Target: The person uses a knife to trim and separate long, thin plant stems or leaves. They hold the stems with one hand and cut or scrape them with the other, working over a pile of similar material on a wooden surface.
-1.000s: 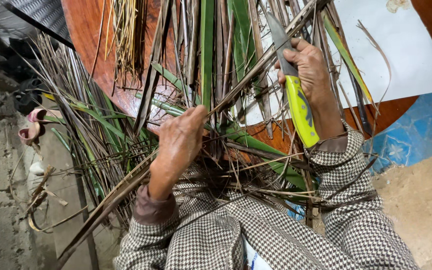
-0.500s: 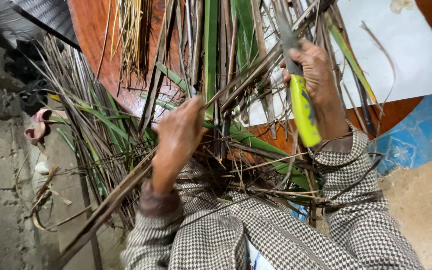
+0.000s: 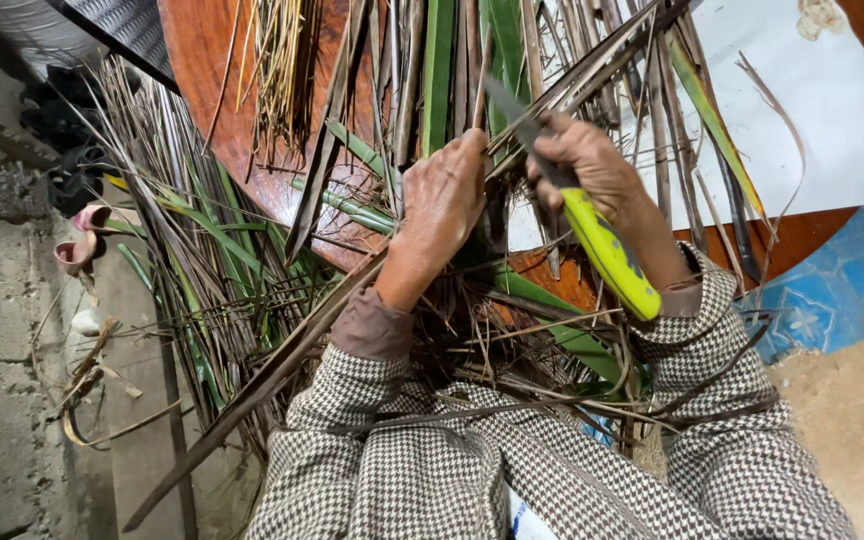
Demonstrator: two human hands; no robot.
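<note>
Head view: at centre frame, the left hand [image 3: 444, 205] curls its fingers around a long brown stalk [image 3: 352, 290] that runs from lower left to upper right. Just right of it, the right hand [image 3: 592, 170] is clenched on a knife [image 3: 592, 235] with a yellow-green handle, its blade laid against the stalk. Green and dry leaves [image 3: 212, 250] lie across a red-brown board [image 3: 212, 60]. The step appears to be stripping the stalk; a next stroke would call for a steady left-hand hold.

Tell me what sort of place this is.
Probably a rough home or yard workspace for leaf craft: palm leaves piled over a wooden table, a bare concrete floor, and a knife in the right hand.
</note>
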